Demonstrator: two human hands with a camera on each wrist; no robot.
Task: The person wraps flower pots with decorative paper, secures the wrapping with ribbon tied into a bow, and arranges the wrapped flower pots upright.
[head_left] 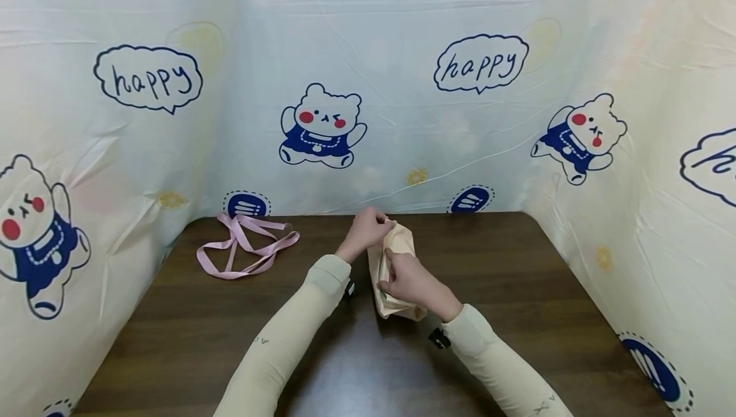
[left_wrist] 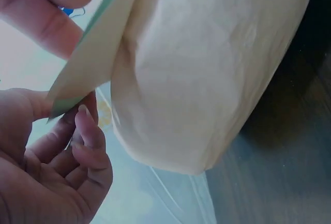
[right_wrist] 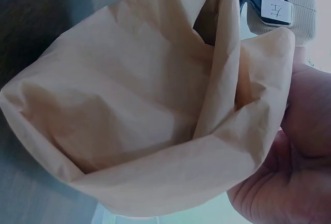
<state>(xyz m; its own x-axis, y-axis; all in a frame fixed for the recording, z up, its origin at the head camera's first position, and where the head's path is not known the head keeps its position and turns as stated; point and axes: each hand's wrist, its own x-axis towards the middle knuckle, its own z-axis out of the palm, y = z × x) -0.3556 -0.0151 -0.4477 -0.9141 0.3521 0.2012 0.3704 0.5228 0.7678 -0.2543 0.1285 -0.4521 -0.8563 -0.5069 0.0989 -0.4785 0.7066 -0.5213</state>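
A beige paper bundle (head_left: pixel 394 305) lies lengthwise on the table, its paper creased. My left hand (head_left: pixel 369 232) pinches the paper at the far end. My right hand (head_left: pixel 416 283) grips the paper edge nearer to me, on the bundle's upper side. In the left wrist view, curled fingers meet at a raised paper flap (left_wrist: pixel 95 61) with a green strip along its edge. The right wrist view looks onto the bundle's near end (right_wrist: pixel 134 89), where the paper folds inward and leaves a small dark gap. What lies inside is hidden.
A loosely looped pink ribbon (head_left: pixel 261 251) lies at the table's far left. The brown wooden table (head_left: pixel 506 264) meets a printed curtain (head_left: pixel 397 104) at its back and sides. Dark cameras sit at both wrists, below the pale sleeves (head_left: pixel 276 353).
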